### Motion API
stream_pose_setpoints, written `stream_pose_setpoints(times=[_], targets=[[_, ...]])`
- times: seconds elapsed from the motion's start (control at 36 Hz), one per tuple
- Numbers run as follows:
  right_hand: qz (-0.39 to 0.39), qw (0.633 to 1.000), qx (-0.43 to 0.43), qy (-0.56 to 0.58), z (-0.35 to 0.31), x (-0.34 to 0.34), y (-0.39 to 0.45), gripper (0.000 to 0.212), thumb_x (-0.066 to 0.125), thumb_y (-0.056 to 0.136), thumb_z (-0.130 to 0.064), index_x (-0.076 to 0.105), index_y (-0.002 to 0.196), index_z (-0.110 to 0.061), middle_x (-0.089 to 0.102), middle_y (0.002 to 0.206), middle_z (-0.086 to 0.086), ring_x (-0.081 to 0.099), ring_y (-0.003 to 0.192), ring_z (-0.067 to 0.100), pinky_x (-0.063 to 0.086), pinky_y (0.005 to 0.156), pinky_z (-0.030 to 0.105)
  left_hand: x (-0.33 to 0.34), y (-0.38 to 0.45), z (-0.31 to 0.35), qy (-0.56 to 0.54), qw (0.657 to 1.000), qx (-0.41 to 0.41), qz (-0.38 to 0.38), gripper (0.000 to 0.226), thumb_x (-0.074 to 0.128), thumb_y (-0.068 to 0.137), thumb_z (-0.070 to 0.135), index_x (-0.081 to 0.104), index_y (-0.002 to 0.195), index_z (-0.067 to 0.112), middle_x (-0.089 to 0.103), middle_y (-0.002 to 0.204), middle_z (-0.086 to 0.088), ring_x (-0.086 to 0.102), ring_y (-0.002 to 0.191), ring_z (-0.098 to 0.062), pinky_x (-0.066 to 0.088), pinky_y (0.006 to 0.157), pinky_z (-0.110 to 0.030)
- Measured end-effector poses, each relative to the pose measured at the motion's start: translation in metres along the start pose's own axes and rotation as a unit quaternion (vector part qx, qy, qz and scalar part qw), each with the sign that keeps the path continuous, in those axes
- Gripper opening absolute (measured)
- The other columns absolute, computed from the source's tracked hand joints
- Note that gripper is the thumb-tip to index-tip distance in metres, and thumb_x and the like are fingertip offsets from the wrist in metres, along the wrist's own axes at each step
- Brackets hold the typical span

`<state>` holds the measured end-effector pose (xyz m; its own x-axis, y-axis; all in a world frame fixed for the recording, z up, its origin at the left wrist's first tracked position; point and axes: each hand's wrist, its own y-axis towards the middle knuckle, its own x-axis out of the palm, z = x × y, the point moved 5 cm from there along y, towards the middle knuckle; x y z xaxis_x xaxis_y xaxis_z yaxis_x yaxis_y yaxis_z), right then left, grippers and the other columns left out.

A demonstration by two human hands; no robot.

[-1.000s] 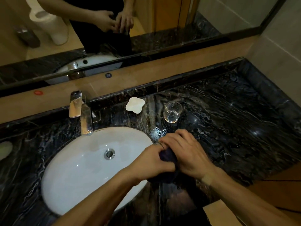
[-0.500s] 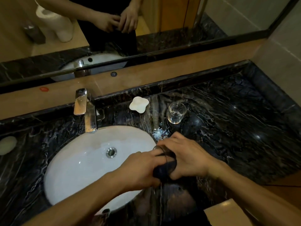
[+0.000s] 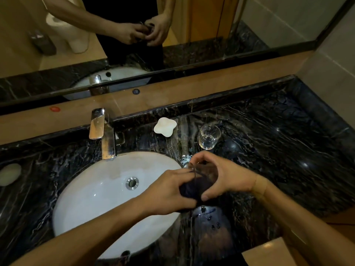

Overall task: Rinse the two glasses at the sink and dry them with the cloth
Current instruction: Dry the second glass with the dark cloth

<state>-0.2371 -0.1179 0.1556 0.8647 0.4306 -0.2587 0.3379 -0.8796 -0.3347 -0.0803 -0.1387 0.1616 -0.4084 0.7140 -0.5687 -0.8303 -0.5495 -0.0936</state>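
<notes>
The black marble counter [image 3: 278,143] runs wide under me, with the white sink [image 3: 92,204] set into it on my left and the chrome tap [image 3: 104,135] standing at its back edge. My two forearms reach in from the bottom and meet just past the sink's right rim, above the wet counter. My right hand [image 3: 228,177] curls round the glass [image 3: 201,173], fingers arched over its far side and thumb [image 3: 208,194] pressed low on the near side, so the glass lies tilted with its mouth toward my left. My left hand [image 3: 169,191] grips the dark cloth [image 3: 192,189], fingers closed tight on it and pushing it against the glass; whether the cloth goes inside the mouth I cannot tell. The second glass [image 3: 209,136] stands upright on the counter behind my hands, apart from them. Left of it lies a small white dish [image 3: 165,126], near the tap.
</notes>
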Motion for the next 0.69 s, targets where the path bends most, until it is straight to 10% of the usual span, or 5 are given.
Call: stream_pose_setpoints(times=[0.17,0.33,0.47,0.69], targets=[[0.118,0.983,-0.079,-0.120,-0.006,-0.010,-0.013,0.086,0.093,0.061,-0.026,0.045,0.131,-0.041,0.044,0.137,-0.016,0.048,0.125,0.001,0.040,0.105,0.019,-0.006,0.001,-0.005,-0.376,0.893,-0.221,0.110,0.028,0.069,0.080,-0.005,0.068,0.101,0.014,0.072,0.074,-0.008,0.067,0.062,-0.026,0.049,0.048,-0.025],[0.278,0.912,-0.162,-0.254,-0.014,-0.004,-0.015,0.078,0.083,0.069,-0.019,0.044,0.134,-0.031,0.044,0.139,-0.008,0.054,0.120,0.009,0.053,0.091,0.031,-0.002,0.000,0.008,-0.533,0.801,-0.254,0.097,0.015,0.056,0.089,0.001,0.062,0.099,0.011,0.064,0.065,-0.009,0.058,0.045,-0.021,0.036,0.039,-0.019],[0.334,0.846,-0.214,-0.356,-0.019,0.003,-0.016,0.072,0.084,0.068,-0.020,0.045,0.128,-0.016,0.061,0.126,0.011,0.065,0.110,0.029,0.060,0.074,0.043,-0.006,0.000,0.015,-0.469,0.852,-0.226,0.061,0.030,0.068,0.082,0.004,0.060,0.110,0.007,0.063,0.070,-0.014,0.061,0.050,-0.029,0.043,0.045,-0.025],[0.229,0.932,-0.089,-0.265,-0.024,-0.001,-0.015,0.068,0.069,0.059,-0.047,0.052,0.122,-0.029,0.057,0.114,-0.014,0.062,0.093,0.010,0.053,0.078,0.033,-0.021,-0.001,0.022,-0.250,0.953,-0.172,0.022,0.031,0.071,0.079,0.000,0.063,0.105,0.014,0.069,0.081,-0.015,0.066,0.062,-0.021,0.053,0.051,-0.043]])
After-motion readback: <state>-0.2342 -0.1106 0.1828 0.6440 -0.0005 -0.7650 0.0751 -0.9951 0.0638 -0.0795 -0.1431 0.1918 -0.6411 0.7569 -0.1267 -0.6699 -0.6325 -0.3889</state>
